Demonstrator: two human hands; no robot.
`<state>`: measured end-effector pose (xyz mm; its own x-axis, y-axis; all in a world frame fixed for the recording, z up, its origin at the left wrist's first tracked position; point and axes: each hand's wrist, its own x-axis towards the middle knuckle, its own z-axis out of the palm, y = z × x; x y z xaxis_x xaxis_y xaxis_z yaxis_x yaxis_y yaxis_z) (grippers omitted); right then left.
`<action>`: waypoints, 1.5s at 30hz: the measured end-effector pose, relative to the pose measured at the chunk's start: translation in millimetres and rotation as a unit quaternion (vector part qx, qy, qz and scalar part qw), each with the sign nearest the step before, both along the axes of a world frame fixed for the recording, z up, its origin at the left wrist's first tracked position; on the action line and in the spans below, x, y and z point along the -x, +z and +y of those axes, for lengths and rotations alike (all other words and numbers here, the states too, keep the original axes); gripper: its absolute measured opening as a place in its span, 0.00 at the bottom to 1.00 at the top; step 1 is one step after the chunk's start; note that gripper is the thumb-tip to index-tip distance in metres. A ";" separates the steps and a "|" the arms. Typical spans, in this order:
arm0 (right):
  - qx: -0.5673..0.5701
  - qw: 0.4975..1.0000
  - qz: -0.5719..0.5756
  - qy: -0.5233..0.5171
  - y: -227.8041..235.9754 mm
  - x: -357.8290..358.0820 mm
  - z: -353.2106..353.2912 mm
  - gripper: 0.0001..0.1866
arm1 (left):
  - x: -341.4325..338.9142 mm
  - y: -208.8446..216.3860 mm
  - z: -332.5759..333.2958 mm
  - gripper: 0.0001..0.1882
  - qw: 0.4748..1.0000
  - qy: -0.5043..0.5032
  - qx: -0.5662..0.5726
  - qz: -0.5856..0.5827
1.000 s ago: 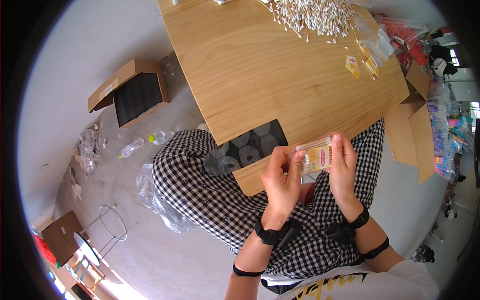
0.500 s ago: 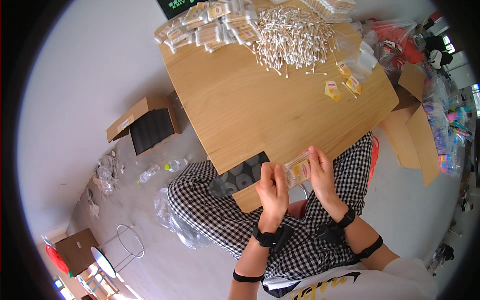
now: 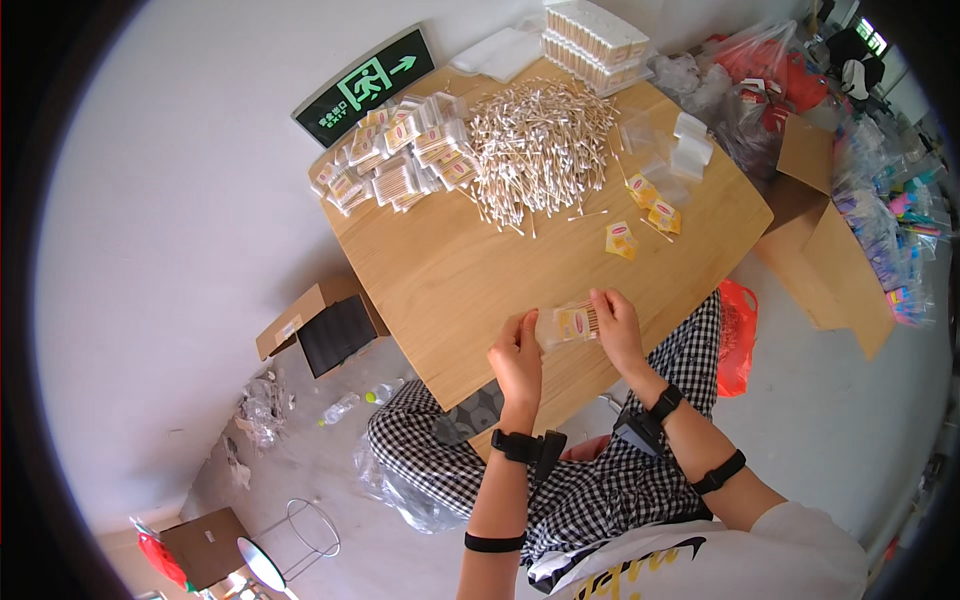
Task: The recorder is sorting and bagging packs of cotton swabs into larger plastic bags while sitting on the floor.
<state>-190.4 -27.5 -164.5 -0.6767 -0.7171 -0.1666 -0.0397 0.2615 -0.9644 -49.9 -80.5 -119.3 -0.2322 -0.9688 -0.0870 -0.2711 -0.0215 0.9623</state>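
Observation:
A clear packet of cotton swabs (image 3: 572, 324) with a yellow label is held level between my two hands, over the near part of the wooden table (image 3: 440, 290). My left hand (image 3: 517, 362) pinches its left end, where the plastic looks loose. At the right end, my right hand (image 3: 617, 328) grips it with the thumb on top. Beyond my hands lies a big heap of loose cotton swabs (image 3: 545, 150). Left of the heap, filled swab packets (image 3: 395, 160) are piled up. Yellow label cards (image 3: 620, 240) lie to the right, with a few stray swabs beside them.
Stacked swab bundles (image 3: 595, 45) and clear plastic bags (image 3: 690, 148) sit at the table's far right. An open carton (image 3: 830, 250) stands right of the table, another carton (image 3: 325, 325) left. Plastic bottles (image 3: 340, 408) and a round-seated stool (image 3: 262, 565) are on the floor.
My head view has tilted up, showing more of the table's far end. Both hands, still holding the packet, have moved farther over the tabletop, and the packet has turned more level.

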 end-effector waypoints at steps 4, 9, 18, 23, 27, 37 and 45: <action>0.016 0.999 0.047 0.013 -10.5 22.6 -20.6 0.21 | 5.2 -24.4 -23.3 0.13 0.992 -0.009 -0.062 0.113; 0.033 0.974 0.221 -0.039 -16.1 59.3 -57.4 0.19 | 1.7 -48.6 -48.8 0.14 0.986 0.070 -0.093 0.117; -0.038 0.897 0.436 0.057 -1.2 50.4 -73.8 0.11 | -6.8 -37.0 -55.3 0.23 0.976 0.016 0.181 -0.121; 0.032 0.859 0.503 0.087 9.1 57.4 -59.5 0.15 | -19.3 -47.1 -51.0 0.25 0.967 0.039 0.205 -0.147; 0.093 0.864 0.485 0.099 39.5 87.5 -61.6 0.15 | -34.1 -58.6 -60.0 0.25 0.938 0.086 0.262 -0.210; 0.120 0.823 0.542 0.123 202.1 204.9 -152.0 0.15 | -33.6 -53.0 -60.9 0.23 0.925 0.062 0.265 -0.265; -0.006 0.772 0.586 0.247 140.1 210.4 -300.4 0.20 | -32.3 -54.3 -63.9 0.23 0.927 0.048 0.247 -0.279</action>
<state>-400.7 -327.9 -24.4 -0.0136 -0.9391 0.3434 -0.9804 -0.0550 -0.1893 -17.6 -144.4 -173.6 -0.1963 -0.9360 0.2922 -0.7490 0.3354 0.5714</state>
